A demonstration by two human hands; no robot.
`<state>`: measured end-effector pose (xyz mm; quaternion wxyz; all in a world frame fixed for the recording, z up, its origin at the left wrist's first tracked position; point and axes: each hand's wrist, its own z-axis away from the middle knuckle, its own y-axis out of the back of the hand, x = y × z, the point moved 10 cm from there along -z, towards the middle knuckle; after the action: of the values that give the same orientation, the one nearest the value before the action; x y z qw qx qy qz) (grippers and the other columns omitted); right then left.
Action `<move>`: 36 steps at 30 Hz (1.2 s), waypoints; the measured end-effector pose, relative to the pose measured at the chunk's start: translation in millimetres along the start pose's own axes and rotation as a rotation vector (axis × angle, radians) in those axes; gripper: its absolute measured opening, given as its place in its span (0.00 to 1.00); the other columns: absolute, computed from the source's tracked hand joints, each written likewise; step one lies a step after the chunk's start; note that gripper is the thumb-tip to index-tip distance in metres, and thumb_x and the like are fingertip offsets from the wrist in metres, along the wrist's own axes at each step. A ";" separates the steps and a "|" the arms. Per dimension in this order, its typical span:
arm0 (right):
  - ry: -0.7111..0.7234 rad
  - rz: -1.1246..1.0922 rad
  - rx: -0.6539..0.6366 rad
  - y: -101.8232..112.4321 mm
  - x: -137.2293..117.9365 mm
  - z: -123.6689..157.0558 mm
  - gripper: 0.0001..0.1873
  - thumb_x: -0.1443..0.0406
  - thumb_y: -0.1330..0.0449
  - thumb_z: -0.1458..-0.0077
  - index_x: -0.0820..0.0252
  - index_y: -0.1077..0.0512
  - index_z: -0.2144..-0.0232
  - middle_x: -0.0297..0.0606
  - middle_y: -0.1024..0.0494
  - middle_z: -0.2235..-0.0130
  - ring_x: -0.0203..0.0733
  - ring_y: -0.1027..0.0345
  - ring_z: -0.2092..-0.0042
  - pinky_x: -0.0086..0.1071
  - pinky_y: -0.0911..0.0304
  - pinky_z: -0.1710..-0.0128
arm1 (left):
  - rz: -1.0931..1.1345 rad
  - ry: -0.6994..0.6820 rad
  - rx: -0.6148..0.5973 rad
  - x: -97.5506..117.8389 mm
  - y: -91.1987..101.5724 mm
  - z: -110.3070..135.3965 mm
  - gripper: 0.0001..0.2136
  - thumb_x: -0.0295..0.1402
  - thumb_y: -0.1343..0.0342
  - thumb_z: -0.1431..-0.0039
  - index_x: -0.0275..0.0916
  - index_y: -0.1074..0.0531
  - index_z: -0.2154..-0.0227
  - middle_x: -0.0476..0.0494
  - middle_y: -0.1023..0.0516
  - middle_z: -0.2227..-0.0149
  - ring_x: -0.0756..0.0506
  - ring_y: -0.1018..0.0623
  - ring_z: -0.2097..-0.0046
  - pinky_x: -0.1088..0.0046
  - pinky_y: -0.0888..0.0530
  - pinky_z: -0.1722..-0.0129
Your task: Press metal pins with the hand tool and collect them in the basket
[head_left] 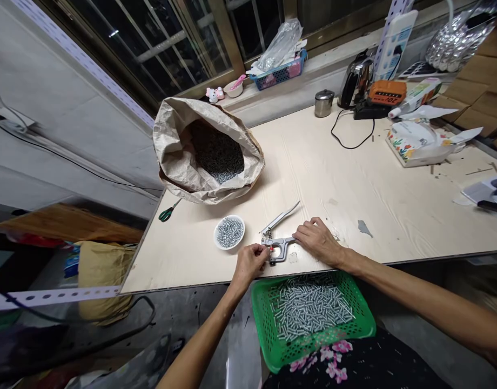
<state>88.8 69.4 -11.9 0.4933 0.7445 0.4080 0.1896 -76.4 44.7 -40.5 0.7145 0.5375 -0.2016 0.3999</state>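
Grey hand-press snap pliers [281,246] lie near the table's front edge, their upper lever raised away from the lower handle. My right hand [318,240] is closed on the end of the lower handle. At the jaw end, my left hand [252,263] pinches with thumb and forefinger; what is between the fingertips is too small to make out. A white bowl [229,232] of small silvery metal pieces stands just behind my left hand. Below the table edge, a green basket [261,319] holds many short silvery metal pieces.
A large open paper sack [171,146] of metal pieces stands at the back left, with green-handled scissors [166,214] beside it. Farther right are a metal canister [323,103], a kettle [356,78], an orange box [387,92] and a tissue pack [418,141].
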 end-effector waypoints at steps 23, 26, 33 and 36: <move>0.029 0.003 0.004 -3.3 -3.2 0.9 0.13 0.67 0.52 0.36 0.59 0.30 0.70 0.35 0.27 0.70 0.40 0.42 0.64 0.38 0.55 0.59 | 0.030 0.281 -0.259 -19.2 -23.5 -1.4 0.13 0.38 0.43 0.52 0.35 0.32 0.84 0.53 0.34 0.87 0.54 0.34 0.84 0.79 0.35 0.82; 0.032 0.012 0.012 -2.4 -4.0 0.8 0.13 0.67 0.51 0.36 0.59 0.30 0.70 0.35 0.27 0.70 0.40 0.42 0.64 0.38 0.54 0.59 | 0.118 0.327 -0.225 -22.7 -26.9 7.1 0.13 0.39 0.42 0.53 0.36 0.33 0.84 0.53 0.33 0.86 0.54 0.34 0.84 0.79 0.35 0.83; 0.032 0.008 0.009 -5.1 -2.7 1.1 0.11 0.67 0.48 0.37 0.60 0.30 0.71 0.35 0.27 0.70 0.40 0.42 0.64 0.38 0.54 0.59 | 0.061 0.238 -0.094 -21.4 -26.8 11.3 0.08 0.34 0.42 0.54 0.35 0.30 0.81 0.54 0.33 0.85 0.53 0.34 0.84 0.78 0.34 0.84; 0.002 -0.006 -0.005 -3.2 -0.6 1.0 0.11 0.67 0.49 0.37 0.59 0.29 0.69 0.36 0.27 0.69 0.41 0.42 0.64 0.38 0.54 0.59 | 0.077 0.210 -0.037 -20.9 -13.0 7.4 0.08 0.35 0.44 0.53 0.35 0.29 0.79 0.54 0.33 0.86 0.53 0.33 0.85 0.78 0.35 0.85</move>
<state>87.8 68.9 -15.2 0.4954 0.7418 0.4102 0.1898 -77.7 29.0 -60.9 0.7256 0.4711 -0.1537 0.4774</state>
